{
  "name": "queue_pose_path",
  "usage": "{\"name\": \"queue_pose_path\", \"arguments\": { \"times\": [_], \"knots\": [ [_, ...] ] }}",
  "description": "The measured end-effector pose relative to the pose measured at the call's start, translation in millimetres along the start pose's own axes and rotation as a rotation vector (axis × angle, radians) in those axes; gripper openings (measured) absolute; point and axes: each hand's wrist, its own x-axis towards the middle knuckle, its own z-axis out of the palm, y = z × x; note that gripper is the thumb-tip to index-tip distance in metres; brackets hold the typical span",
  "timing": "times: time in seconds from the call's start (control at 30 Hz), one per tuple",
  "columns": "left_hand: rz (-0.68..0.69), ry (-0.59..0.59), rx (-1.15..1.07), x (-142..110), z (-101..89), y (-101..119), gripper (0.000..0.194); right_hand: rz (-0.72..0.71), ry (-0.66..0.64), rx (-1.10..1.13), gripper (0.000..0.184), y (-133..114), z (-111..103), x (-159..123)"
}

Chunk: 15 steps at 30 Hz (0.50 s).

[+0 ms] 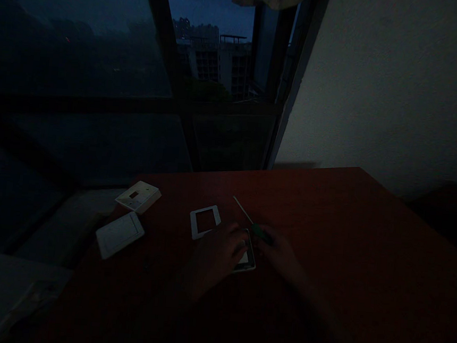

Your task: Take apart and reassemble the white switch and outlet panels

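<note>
My right hand [281,255] is closed round the green handle of a screwdriver [262,233], whose thin metal shaft points away to the upper left. Beside it, my left hand [219,251] has its fingers bent over a square wall switch [250,256] with a pale rim, gripping it on the table. That hand hides most of the switch, and its fingertips are hard to make out in the dim light. Just beyond the left hand lies a white square frame [193,225] with an open middle, its near corner covered by the hand.
On the left of the reddish-brown table [328,217] lie a white rectangular switch plate [120,234] and a white box-like back piece [140,196] with a rectangular hole. A dark window [102,59] is behind, and a pale wall [387,89] rises at right.
</note>
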Motion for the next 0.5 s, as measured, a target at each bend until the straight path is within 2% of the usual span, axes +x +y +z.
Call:
{"name": "queue_pose_path", "arguments": {
  "times": [0.2,0.33,0.4,0.5],
  "knots": [
    [-0.053,0.092,-0.082,-19.5,0.2,-19.9,0.029,0.092,0.042,0.056,0.032,-5.3,-0.8,-3.5],
    [-0.073,0.054,-0.112,-33.8,6.7,-30.1,0.057,0.126,0.053,0.093,0.045,-12.5,-13.9,-12.3],
    [-0.112,0.023,-0.11,-38.2,10.4,-32.5,0.07,0.096,0.031,0.009,0.045,-18.5,-26.2,-17.8],
    [-0.141,0.018,-0.121,-40.3,15.2,-33.2,0.08,0.064,0.114,-0.19,0.046,-35.4,-48.0,-24.5]
  ]
}}
